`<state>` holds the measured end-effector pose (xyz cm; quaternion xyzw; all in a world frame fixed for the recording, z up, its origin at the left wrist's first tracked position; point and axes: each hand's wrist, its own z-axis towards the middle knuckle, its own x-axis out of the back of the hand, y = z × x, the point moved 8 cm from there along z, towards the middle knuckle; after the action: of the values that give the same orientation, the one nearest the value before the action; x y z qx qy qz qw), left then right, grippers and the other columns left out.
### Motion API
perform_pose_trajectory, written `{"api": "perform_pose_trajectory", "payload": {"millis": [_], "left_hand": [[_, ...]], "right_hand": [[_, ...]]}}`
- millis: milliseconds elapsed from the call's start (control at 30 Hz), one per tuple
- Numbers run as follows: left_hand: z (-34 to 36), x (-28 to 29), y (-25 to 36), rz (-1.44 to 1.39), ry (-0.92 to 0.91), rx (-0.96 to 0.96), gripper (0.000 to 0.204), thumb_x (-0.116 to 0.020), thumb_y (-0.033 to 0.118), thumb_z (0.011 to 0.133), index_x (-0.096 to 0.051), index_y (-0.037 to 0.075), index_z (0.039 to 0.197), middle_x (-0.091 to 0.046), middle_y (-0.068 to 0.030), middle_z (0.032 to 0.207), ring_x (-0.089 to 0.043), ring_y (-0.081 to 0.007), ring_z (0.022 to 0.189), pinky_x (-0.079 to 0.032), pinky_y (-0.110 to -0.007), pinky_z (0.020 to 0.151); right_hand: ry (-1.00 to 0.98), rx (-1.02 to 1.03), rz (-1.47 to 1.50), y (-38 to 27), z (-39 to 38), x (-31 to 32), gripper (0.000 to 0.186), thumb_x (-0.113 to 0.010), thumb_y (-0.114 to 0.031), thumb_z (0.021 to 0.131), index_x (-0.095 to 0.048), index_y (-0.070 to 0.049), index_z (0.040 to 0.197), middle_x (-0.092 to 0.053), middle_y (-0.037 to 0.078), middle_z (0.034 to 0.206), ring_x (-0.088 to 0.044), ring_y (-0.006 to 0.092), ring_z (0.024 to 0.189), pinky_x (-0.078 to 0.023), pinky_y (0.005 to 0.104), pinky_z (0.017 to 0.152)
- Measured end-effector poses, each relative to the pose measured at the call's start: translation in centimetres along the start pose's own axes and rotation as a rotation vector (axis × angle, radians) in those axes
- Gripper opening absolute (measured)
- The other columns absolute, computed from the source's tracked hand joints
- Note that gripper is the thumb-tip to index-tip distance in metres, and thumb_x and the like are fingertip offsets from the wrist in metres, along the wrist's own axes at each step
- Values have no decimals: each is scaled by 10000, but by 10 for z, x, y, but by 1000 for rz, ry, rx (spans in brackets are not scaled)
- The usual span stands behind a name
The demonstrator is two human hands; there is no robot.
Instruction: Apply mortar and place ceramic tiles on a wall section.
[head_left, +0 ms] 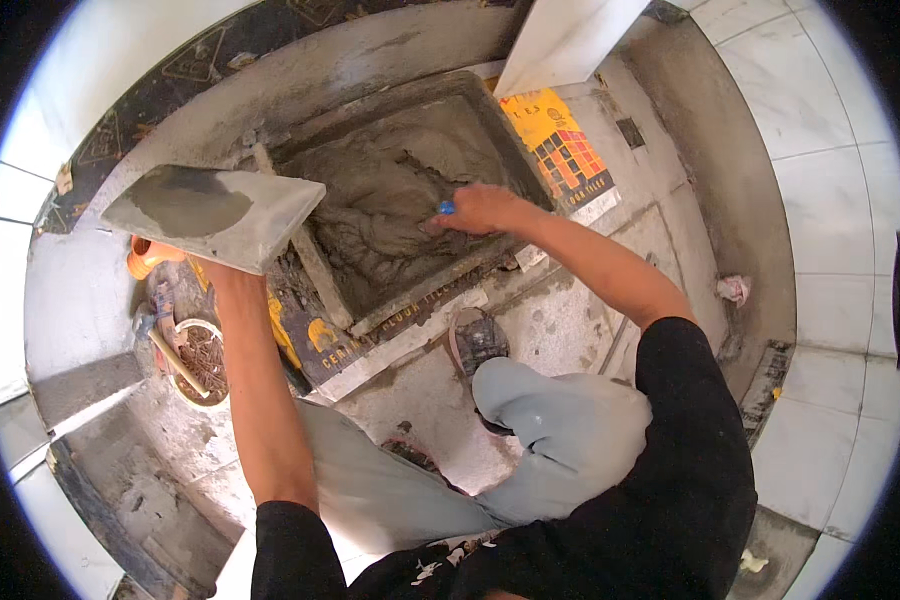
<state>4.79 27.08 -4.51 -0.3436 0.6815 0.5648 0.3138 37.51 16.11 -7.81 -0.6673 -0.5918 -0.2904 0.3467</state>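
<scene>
My left hand (pixel 228 272) is closed on the underside of a flat pale tile (pixel 270 205), held up and tilted at the left. A dark grey patch of wet mortar covers part of its upper face, and the tile hides most of my fingers. My right hand (pixel 485 208) is wrapped around the blue handle of a trowel (pixel 446 208). The trowel's blade cannot be made out against the wet mortar (pixel 400 170). This mortar lies in lumps and folds inside a rectangular trough (pixel 330 275) in front of me.
Flattened tile cartons (pixel 560 150) lie under and beside the trough. At the left are an orange pipe fitting (pixel 150 258), a hammer (pixel 178 362) and a round tub (pixel 202 355) of small brown pieces. A white panel (pixel 570 40) stands behind. Low walls enclose the floor.
</scene>
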Motion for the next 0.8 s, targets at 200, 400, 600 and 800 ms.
{"api": "perform_pose_trajectory", "payload": {"millis": [200,400,600,800], "left_hand": [[0,3,-15,15,-2,39,506,-364,458,952,-414,109,1316,-461,-109,1301,-445,-337,1191,-361,-529,1027],[-1,-20,-61,-17,205,57,412,-461,371,948,-477,100,1258,-528,-82,1239,-482,-295,1160,-380,-505,1014],[-8,-20,-130,186,125,59,364,-449,304,948,-496,102,1247,-546,-78,1235,-494,-274,1165,-406,-481,991],[-26,-55,-152,-174,142,260,363,-553,233,907,-499,62,1223,-564,-76,1164,-558,-283,1039,-456,-484,900]], "right_hand": [[183,-99,-127,24,-64,46,625,-526,-609,832,-613,-14,1001,-655,207,946,-637,369,898,-507,477,772],[269,-53,601,24,-89,-1,357,-629,-342,812,-547,5,794,-627,144,686,-649,262,620,-509,393,566],[176,-18,1215,-19,-79,-25,210,-626,-185,775,-498,-18,768,-552,64,559,-545,148,421,-446,323,418],[297,100,1027,-56,-95,1,221,-624,-188,743,-482,-22,708,-509,81,571,-503,164,507,-428,351,507]]}}
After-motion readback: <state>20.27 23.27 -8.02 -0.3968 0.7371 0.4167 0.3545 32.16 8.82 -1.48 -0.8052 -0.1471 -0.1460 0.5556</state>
